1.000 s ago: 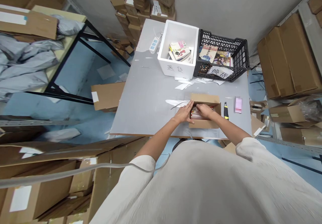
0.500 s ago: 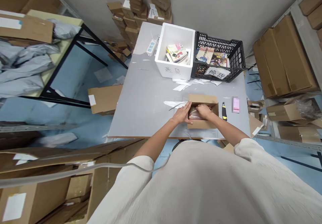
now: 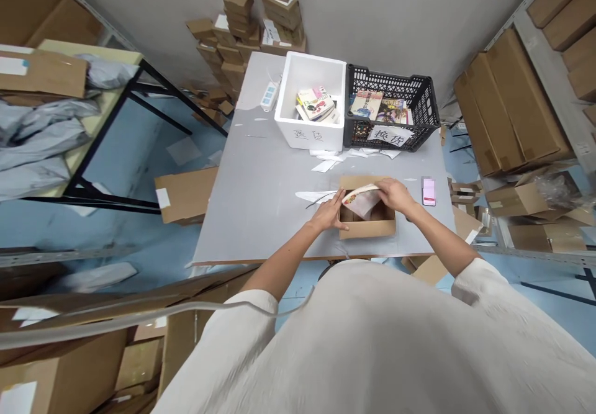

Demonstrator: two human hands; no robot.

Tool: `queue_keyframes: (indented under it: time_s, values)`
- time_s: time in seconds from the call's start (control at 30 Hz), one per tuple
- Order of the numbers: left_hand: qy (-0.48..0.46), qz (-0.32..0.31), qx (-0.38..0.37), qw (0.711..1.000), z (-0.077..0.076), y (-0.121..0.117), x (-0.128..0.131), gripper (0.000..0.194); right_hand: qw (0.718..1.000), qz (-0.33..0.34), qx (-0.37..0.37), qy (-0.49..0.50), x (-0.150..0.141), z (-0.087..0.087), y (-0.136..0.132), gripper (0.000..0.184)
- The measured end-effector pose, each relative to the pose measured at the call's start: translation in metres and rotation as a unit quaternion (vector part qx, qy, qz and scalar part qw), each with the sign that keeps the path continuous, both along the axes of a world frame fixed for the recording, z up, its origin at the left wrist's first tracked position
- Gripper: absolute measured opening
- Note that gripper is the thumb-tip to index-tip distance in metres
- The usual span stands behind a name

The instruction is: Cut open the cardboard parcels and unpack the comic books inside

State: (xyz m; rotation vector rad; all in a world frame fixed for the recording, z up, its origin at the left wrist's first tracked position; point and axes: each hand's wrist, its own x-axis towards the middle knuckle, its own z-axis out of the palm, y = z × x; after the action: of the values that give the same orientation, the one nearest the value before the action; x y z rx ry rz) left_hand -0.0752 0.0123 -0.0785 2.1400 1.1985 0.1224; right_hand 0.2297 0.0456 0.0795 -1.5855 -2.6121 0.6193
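A small open cardboard box [image 3: 365,231] lies near the table's front edge, its flaps folded outward. My right hand [image 3: 393,195] is closed on the upper right of a book [image 3: 365,202] with a pale edge and a coloured corner, tilted up above the box. At the box's left end is my left hand [image 3: 328,213], holding it with thumb and fingers spread along the end; the fingertips are close to the book's left corner. What lies deeper in the box is mostly hidden by the book. My right wrist covers the spot where a yellow-black utility knife lay.
Behind the box stand a white foam bin [image 3: 310,135] and a black plastic crate [image 3: 423,131], both with books inside. Paper scraps [image 3: 326,166] lie before them. A phone [image 3: 428,192] is at the right, a power strip [image 3: 270,95] at the back left.
My right hand has risen out of the box and drawn the book up at a tilt. My left hand stays at the box's left end. The whole view has shifted slightly.
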Motion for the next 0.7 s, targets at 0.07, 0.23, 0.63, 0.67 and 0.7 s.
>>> queue_keyframes:
  time_s: [0.07, 0.23, 0.63, 0.67, 0.7]
  values:
    - [0.000, 0.001, -0.006, 1.000, 0.001, 0.001, -0.002, 0.170, 0.995, -0.061, 0.029, 0.072, 0.017, 0.007, 0.006, 0.034]
    - [0.006, -0.001, -0.010, 1.000, 0.005, 0.001, -0.005, 0.165, 0.952, -0.164, 0.114, 0.232, 0.056, 0.029, 0.021, 0.044]
    - [0.062, -0.001, -0.011, 0.998, 0.016, 0.003, -0.007, 0.159, 0.891, -0.235, 0.202, 0.333, 0.162, 0.073, 0.041, 0.058]
    - [0.067, -0.002, -0.011, 0.998, 0.018, 0.003, -0.007, 0.159, 0.889, -0.239, 0.202, 0.333, 0.171, 0.069, 0.042, 0.057]
    - [0.073, -0.001, -0.011, 0.997, 0.019, 0.003, -0.007, 0.158, 0.888, -0.244, 0.200, 0.333, 0.179, 0.064, 0.043, 0.056]
